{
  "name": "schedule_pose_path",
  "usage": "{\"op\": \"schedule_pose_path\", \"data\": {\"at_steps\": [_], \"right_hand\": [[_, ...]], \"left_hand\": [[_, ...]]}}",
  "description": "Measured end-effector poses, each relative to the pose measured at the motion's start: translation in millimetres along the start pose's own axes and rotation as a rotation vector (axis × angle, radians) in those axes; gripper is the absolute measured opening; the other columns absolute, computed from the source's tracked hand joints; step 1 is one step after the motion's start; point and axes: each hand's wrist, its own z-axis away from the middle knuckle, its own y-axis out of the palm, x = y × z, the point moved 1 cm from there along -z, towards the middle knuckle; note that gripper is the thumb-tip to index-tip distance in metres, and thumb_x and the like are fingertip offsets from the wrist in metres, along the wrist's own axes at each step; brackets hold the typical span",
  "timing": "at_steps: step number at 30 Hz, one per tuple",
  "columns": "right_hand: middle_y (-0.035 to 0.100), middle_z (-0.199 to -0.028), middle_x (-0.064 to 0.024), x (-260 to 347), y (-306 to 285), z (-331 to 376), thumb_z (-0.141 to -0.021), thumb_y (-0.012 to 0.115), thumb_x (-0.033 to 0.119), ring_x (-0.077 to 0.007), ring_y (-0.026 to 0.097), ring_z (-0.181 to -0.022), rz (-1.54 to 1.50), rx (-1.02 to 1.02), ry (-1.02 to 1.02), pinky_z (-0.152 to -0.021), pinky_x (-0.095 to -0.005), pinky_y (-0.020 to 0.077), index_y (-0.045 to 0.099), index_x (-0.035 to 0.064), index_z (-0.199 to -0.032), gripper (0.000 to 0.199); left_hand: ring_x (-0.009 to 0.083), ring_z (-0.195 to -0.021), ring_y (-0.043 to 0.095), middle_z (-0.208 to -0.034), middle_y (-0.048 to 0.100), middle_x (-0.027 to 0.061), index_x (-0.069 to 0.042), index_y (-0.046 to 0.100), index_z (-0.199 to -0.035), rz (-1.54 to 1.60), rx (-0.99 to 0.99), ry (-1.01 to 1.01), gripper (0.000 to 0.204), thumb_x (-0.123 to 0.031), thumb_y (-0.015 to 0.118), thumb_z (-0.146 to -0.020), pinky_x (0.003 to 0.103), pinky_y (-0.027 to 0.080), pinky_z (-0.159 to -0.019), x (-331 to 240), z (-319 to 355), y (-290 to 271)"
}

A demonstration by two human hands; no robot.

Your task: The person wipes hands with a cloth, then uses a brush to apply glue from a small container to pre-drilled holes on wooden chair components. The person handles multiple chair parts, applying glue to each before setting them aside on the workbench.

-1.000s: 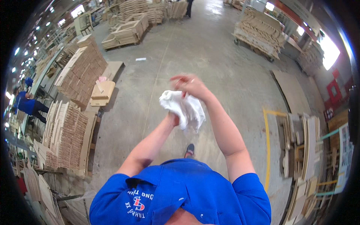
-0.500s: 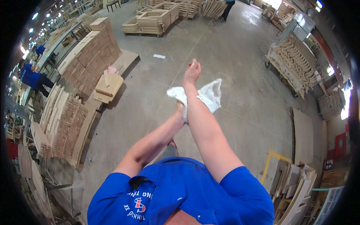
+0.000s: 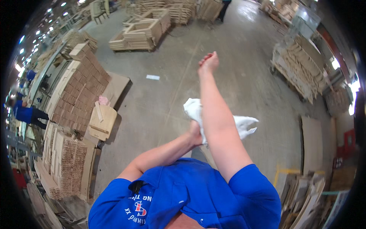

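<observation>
My right arm stretches out ahead, and my right hand [image 3: 209,63] is at its far end with the fingers curled in; nothing shows in it. A white cloth [image 3: 193,108] is wrapped under and around my right forearm near the elbow, with one loose end [image 3: 246,126] sticking out on the right side. My left hand [image 3: 196,133] grips the cloth from below, pressing it to the forearm. Part of the cloth and some of the left fingers are hidden behind the right forearm.
At left stand stacked wooden blocks [image 3: 78,95], bundled wooden strips [image 3: 68,164] and a wooden panel [image 3: 103,123]. Wooden frames [image 3: 139,34] are piled far ahead. A loaded cart [image 3: 299,66] stands at right; boards [image 3: 301,194] lean nearer. A person in blue [image 3: 23,112] is at far left.
The cloth and my left hand have moved along my right forearm from near the wrist toward the elbow. My right hand has shifted slightly farther out and right.
</observation>
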Motion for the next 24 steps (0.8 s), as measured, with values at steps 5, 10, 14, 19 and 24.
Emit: {"op": "schedule_pose_path", "data": {"at_steps": [5,10,14,19,24], "right_hand": [[0.054,-0.063,-0.0089,2,62,-114,-0.086,0.057,0.026,-0.0208,0.054,-0.055,0.958,0.385,-0.823,-0.051,-0.0308,0.0406,0.053,0.0045,-0.073,0.026],[0.059,-0.068,-0.0095,-50,121,-155,-0.080,0.059,0.022,-0.0281,0.058,-0.063,1.131,0.921,-1.050,-0.055,-0.0364,0.0461,0.057,0.0074,-0.071,0.017],[0.060,-0.069,-0.0072,-114,159,-185,-0.078,0.059,0.021,-0.0258,0.059,-0.063,1.171,1.316,-1.097,-0.055,-0.0366,0.0475,0.057,0.0094,-0.069,0.015],[0.061,-0.069,-0.0074,-198,208,-297,-0.080,0.055,0.022,-0.0261,0.061,-0.063,1.535,1.106,-1.174,-0.055,-0.0378,0.0474,0.057,0.0104,-0.084,0.012],[0.065,-0.075,-0.0080,-291,270,-348,-0.081,0.052,0.023,-0.0282,0.063,-0.069,2.005,1.100,-1.135,-0.064,-0.0428,0.0476,0.055,0.0122,-0.095,0.018]], "left_hand": [[0.0237,-0.105,0.054,-0.119,0.054,0.0115,-0.005,0.047,-0.121,-0.158,-0.256,0.080,0.057,-0.052,0.035,-0.091,0.040,0.045,-0.090,-51,-127,41],[0.0216,-0.104,0.056,-0.120,0.055,0.0089,-0.007,0.050,-0.119,-0.074,-0.355,0.092,0.052,-0.048,0.032,-0.092,0.039,0.045,-0.089,-126,-207,35],[0.0215,-0.105,0.056,-0.118,0.057,0.0073,-0.008,0.051,-0.118,0.046,-0.356,0.212,0.046,-0.043,0.031,-0.094,0.039,0.046,-0.089,-187,-250,5],[0.0218,-0.101,0.057,-0.110,0.059,0.0072,-0.008,0.053,-0.113,0.059,-0.304,0.365,0.040,-0.039,0.036,-0.094,0.039,0.047,-0.086,-313,-297,-3],[0.0210,-0.087,0.059,-0.095,0.059,0.0070,-0.009,0.054,-0.107,0.087,-0.533,0.746,0.031,-0.035,0.042,-0.093,0.038,0.049,-0.074,-488,-368,-58]]}}
